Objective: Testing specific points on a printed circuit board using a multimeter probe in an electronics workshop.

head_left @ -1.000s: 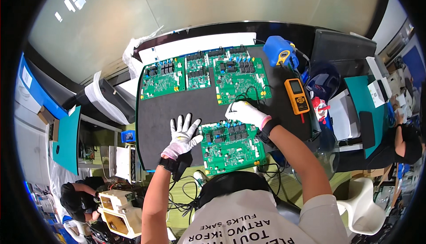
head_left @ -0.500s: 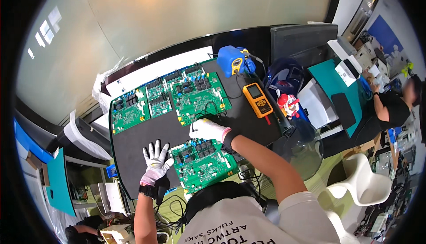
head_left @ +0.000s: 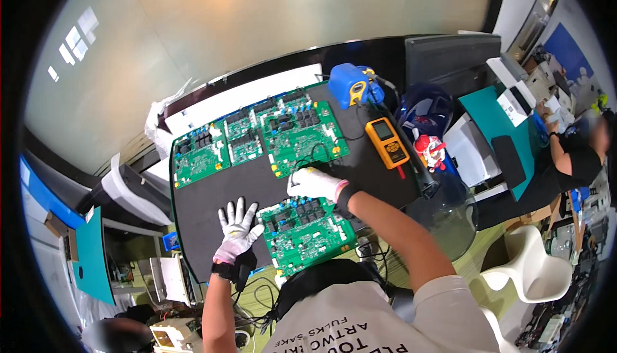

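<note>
My left hand (head_left: 238, 231), in a white glove with grey fingertips, rests flat with its fingers spread on the dark mat (head_left: 212, 205). Just right of it lies a green circuit board (head_left: 305, 237) with black and blue parts, close to my body. Beyond that board's far edge is my gloved right hand (head_left: 315, 183), its fingers curled together; whatever they hold is hidden. A thin black cable loops by those fingers, over the near edge of a larger green circuit board (head_left: 308, 144).
More green boards (head_left: 202, 157) lie along the far left. A yellow handheld meter (head_left: 387, 144) with a cable and a blue bench unit (head_left: 348, 86) stand at the right, near a red-and-white figurine (head_left: 429, 150). A co-worker (head_left: 565, 154) sits far right; a white chair (head_left: 530, 266) stands nearer.
The whole scene has shifted slightly to the right in view. Both hands keep about the same places over the mat and boards, and their poses look much the same.
</note>
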`<state>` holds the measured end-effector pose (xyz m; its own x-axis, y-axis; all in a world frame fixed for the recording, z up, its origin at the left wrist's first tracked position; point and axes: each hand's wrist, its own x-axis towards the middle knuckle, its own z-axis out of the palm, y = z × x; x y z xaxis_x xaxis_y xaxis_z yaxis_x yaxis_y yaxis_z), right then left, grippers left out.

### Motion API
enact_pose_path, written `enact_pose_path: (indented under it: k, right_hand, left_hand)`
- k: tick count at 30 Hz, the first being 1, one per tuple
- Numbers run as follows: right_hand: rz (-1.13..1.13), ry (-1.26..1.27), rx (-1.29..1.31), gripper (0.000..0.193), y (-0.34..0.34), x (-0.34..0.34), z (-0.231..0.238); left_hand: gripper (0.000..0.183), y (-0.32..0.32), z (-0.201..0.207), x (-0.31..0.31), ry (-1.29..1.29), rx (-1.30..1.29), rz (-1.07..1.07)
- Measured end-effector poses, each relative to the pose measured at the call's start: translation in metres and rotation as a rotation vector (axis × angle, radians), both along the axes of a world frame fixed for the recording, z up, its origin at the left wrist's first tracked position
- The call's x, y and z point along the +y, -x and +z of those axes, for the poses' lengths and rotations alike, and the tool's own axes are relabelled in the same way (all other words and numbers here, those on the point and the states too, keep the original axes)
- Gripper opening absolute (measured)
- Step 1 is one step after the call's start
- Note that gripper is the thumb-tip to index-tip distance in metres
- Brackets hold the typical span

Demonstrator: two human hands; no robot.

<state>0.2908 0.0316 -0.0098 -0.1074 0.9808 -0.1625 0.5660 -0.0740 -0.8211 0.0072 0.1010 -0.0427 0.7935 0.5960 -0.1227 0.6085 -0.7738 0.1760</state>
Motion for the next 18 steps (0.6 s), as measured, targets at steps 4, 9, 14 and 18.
enact_pose_path:
  k: [4, 9, 14, 18]
  right_hand:
    - [-0.057, 0.017, 0.048, 0.022, -0.006, -0.006, 0.008]
    - [-0.025, -0.014, -0.078, 0.029, -0.009, -0.005, 0.006]
    - [-0.088, 0.006, -0.083, 0.029, -0.002, -0.010, 0.013]
    - [-0.117, -0.008, 0.003, 0.031, -0.001, -0.012, 0.008]
  left_hand:
    - [0.071, -0.006, 0.005, 0.000, 0.037, -0.003, 0.000]
    - [0.072, -0.005, 0.009, 0.000, 0.065, 0.069, 0.015]
    - [0.071, -0.003, 0.007, -0.001, 0.064, 0.063, 0.013]
    - [0.071, -0.003, 0.001, 0.001, 0.033, 0.025, 0.011]
